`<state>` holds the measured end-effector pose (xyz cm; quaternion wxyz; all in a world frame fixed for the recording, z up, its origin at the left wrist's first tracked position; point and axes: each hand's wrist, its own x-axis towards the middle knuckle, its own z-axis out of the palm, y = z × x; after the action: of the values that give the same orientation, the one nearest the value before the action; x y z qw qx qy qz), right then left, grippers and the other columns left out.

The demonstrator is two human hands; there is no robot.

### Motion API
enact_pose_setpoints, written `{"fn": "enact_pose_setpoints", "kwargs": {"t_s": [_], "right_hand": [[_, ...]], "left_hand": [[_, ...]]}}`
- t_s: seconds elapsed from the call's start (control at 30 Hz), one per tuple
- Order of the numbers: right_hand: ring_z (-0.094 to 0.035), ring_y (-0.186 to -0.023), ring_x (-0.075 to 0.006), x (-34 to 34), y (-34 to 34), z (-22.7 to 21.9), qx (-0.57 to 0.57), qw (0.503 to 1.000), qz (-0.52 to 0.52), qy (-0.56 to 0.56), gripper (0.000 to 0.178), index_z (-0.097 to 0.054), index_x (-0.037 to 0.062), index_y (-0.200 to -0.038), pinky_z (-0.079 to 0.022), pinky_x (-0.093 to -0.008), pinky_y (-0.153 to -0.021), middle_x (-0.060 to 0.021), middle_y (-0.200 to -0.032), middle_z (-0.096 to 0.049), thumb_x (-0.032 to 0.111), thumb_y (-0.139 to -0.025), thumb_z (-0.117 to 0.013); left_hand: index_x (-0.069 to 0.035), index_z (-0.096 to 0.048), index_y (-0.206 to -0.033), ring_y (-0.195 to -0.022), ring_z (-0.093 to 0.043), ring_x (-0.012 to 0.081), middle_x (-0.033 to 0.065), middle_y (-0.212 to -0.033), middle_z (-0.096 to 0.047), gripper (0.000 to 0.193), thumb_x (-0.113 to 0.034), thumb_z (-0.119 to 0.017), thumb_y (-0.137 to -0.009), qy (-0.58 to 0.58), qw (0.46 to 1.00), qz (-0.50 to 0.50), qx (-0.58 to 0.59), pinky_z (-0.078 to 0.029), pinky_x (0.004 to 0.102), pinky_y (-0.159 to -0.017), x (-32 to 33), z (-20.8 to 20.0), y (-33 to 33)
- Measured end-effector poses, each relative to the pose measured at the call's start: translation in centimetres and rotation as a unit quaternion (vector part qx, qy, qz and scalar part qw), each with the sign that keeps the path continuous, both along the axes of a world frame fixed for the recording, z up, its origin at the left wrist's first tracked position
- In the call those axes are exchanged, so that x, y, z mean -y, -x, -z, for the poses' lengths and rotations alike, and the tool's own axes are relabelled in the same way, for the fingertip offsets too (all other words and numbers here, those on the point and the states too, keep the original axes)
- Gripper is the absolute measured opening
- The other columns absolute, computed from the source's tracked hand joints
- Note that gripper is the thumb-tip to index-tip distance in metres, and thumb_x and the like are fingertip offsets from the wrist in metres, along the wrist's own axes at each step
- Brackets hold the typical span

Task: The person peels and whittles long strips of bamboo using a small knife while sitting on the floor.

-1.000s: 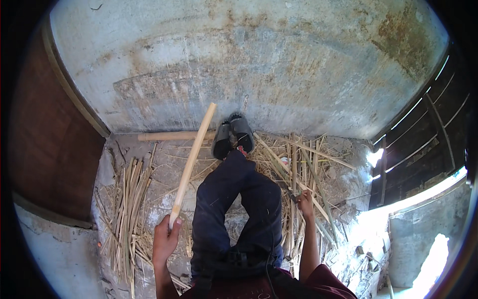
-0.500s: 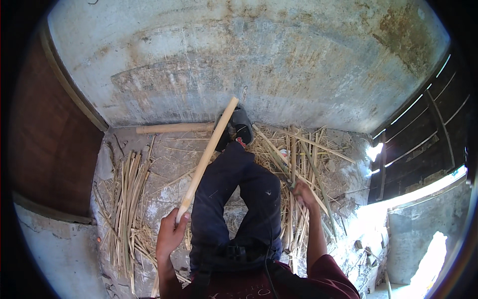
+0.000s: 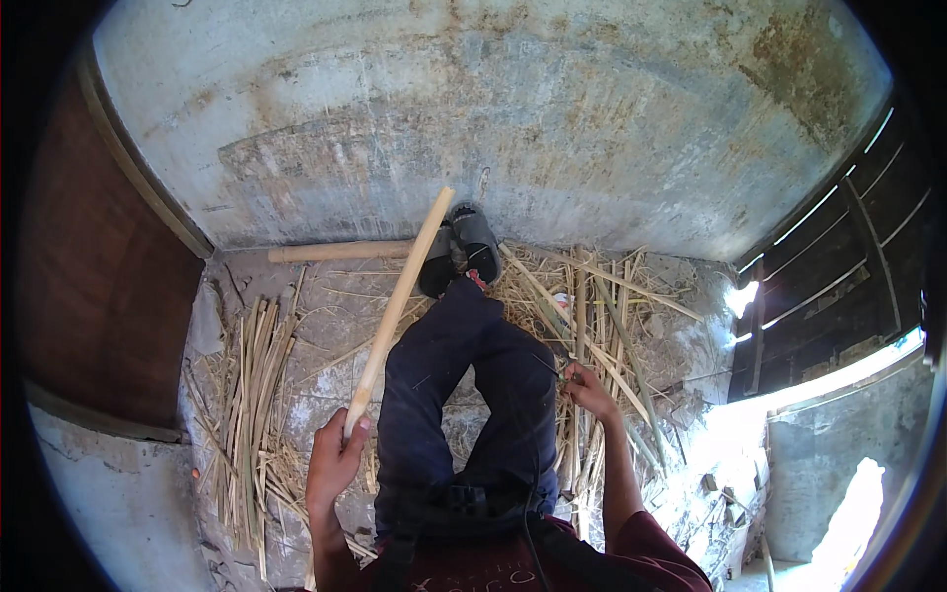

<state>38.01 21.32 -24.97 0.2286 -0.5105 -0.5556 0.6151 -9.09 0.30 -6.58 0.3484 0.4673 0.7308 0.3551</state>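
My left hand (image 3: 337, 459) is closed round the lower end of a long, pale bamboo piece (image 3: 400, 296). The piece slants up and away past my left leg, its far end near the wall. Over by my right knee, my right hand (image 3: 590, 389) is closed on the handle of a thin, dark knife (image 3: 548, 367). Its narrow blade points left toward my knee and is hard to make out against the trousers. The bamboo and the knife are apart from each other.
A bundle of split bamboo strips (image 3: 252, 405) lies on the floor at left, with more strips and shavings (image 3: 631, 316) at right. Another bamboo pole (image 3: 340, 252) lies along the wall (image 3: 493, 118). My sandalled feet (image 3: 475, 247) rest near the wall's base.
The bamboo piece has shifted slightly left and nearer to me in my left hand. My right hand has moved a little left, and the knife has turned toward my knee.
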Motion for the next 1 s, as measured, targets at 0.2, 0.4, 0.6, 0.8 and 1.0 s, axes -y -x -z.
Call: {"fn": "enact_pose_setpoints", "kwargs": {"t_s": [0.2, 0.4, 0.6, 0.8, 1.0], "right_hand": [[-0.05, -0.064, -0.0063, -0.7, 3.9, -2.1, -0.045, 0.984, 0.111, -0.131, 0.031, -0.049, 0.0143, -0.121, -0.035, -0.0252, -0.056, 0.0013, -0.076, -0.058, -0.003, -0.097, -0.059], [-0.043, -0.065, -0.0051, -1.1, 9.8, -13.4, -0.114, 0.946, 0.165, -0.255, 0.026, -0.047, 0.013, -0.123, -0.031, -0.0256, -0.058, 0.0044, -0.077, -0.051, 0.0, -0.103, -0.058], [-0.053, -0.072, -0.0081, 1.9, 13.1, -19.5, -0.146, 0.93, 0.095, -0.325, 0.024, -0.052, 0.0082, -0.121, -0.04, -0.0248, -0.065, 0.0016, -0.083, -0.059, 0.004, -0.103, -0.067], [-0.077, -0.074, -0.0291, 4.8, 16.0, -23.2, -0.024, 0.863, -0.049, -0.502, 0.03, -0.061, 0.0051, -0.115, -0.056, -0.0386, -0.062, -0.0129, -0.09, -0.075, 0.008, -0.095, -0.082], [-0.073, -0.064, -0.0285, 5.6, 17.3, -23.0, 0.008, 0.835, -0.159, -0.527, 0.024, -0.065, 0.0048, -0.102, -0.055, -0.0384, -0.054, -0.0091, -0.082, -0.071, 0.009, -0.091, -0.086]], "left_hand": [[0.001, -0.066, -0.11, -0.059, -0.05, 0.0127, 0.0076, -0.068, -0.057, 0.023, -0.023, -0.064, -0.111, -0.008, 0.999, -0.001, 0.036, -0.041, 0.034, -0.055, -0.4, 0.5, -0.9], [-0.002, -0.066, -0.112, -0.061, -0.064, 0.0213, 0.0099, -0.07, -0.063, 0.019, -0.021, -0.061, -0.113, -0.072, 0.993, 0.057, 0.08, -0.049, 0.0369, -0.06, -2.3, -0.8, -4.2], [-0.002, -0.067, -0.115, -0.059, -0.053, 0.0082, 0.0014, -0.07, -0.057, 0.022, -0.022, -0.058, -0.114, -0.084, 0.988, 0.092, 0.086, -0.044, 0.0296, -0.056, -3.5, -3.6, -6.5], [-0.001, -0.065, -0.125, -0.061, -0.058, 0.0178, 0.0091, -0.073, -0.061, 0.022, -0.019, -0.056, -0.115, -0.087, 0.975, 0.165, 0.118, -0.046, 0.0356, -0.06, -4.0, -4.3, -6.3], [0.002, -0.063, -0.127, -0.06, -0.054, 0.0162, 0.0069, -0.07, -0.055, 0.025, -0.017, -0.052, -0.116, -0.086, 0.966, 0.18, 0.165, -0.044, 0.0344, -0.06, -3.8, -4.6, -6.8]]}}
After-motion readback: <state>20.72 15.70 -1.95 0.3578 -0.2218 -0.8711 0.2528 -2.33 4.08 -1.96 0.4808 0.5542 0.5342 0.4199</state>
